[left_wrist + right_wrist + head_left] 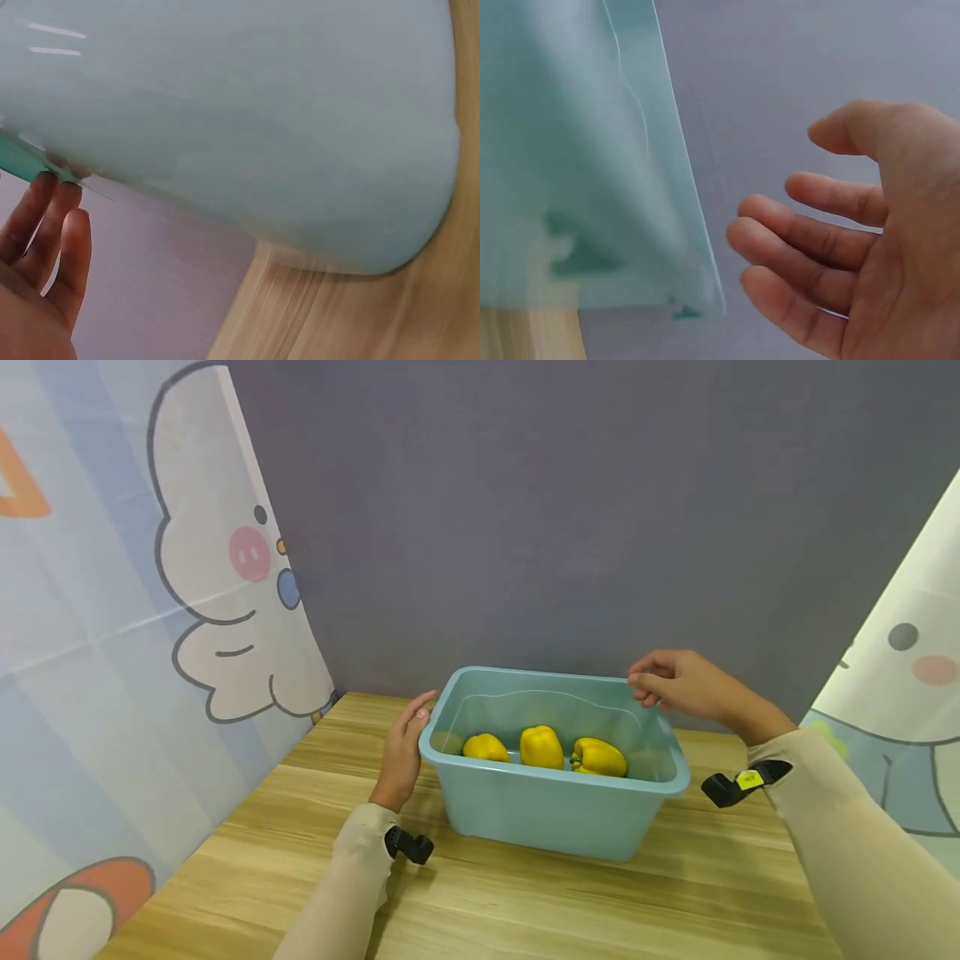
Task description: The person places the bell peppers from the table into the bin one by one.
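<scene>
A light blue-green plastic bin (547, 810) stands on the table, slightly turned. Inside lie three yellow bell peppers: a left one (486, 747), a middle one (542, 747) and a right one (600, 757) whose green stem shows. At the bin's left rim is my left hand (400, 750), its fingers stretched out; in the left wrist view its fingertips (69, 193) touch the edge from outside. My right hand (686, 685) hovers at the back right corner. Its fingers are loosely bent with nothing between them, and the right wrist view shows a gap to the bin wall (570, 150).
The wooden table (480, 910) runs under the bin and to both sides. A grey wall (525, 527) rises close behind it. Cartoon-printed curtains hang at the left (112, 610) and right (900, 710).
</scene>
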A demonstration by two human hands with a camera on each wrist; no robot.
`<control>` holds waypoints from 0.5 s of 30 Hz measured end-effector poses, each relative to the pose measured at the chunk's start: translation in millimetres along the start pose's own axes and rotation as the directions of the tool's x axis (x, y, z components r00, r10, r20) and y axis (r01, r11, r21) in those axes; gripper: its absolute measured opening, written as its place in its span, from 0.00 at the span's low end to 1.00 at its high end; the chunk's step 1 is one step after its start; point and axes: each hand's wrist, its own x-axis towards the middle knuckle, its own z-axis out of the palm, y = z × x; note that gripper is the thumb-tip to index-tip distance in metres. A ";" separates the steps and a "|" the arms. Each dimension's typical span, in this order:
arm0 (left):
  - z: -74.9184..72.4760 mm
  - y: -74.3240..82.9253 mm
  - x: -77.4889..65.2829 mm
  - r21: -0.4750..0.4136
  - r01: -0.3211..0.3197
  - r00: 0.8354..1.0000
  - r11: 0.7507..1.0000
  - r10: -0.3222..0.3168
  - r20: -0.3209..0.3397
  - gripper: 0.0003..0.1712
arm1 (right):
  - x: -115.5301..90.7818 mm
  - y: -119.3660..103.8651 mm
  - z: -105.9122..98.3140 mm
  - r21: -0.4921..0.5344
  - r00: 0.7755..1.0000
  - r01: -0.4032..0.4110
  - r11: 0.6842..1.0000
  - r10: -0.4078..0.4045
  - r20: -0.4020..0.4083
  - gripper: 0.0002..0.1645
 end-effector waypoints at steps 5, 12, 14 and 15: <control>1.1 -0.9 1.4 0.018 0.006 0.998 1.000 -0.005 -0.061 0.21 | -18.6 14.4 0.8 0.041 0.997 -0.018 0.999 0.021 -0.080 0.26; -0.4 -4.2 1.7 0.009 -0.001 0.996 1.000 0.002 -0.090 0.19 | -34.8 28.8 3.4 0.119 0.987 -0.034 0.992 0.052 -0.149 0.24; -2.9 -5.0 1.2 0.031 -0.004 0.995 1.000 0.007 -0.099 0.19 | -38.7 30.8 6.6 0.135 0.985 -0.026 0.991 0.048 -0.164 0.24; -4.6 -5.3 0.9 0.045 -0.001 0.995 0.999 0.005 -0.102 0.19 | -41.2 31.4 8.6 0.139 0.984 -0.024 0.990 0.048 -0.173 0.24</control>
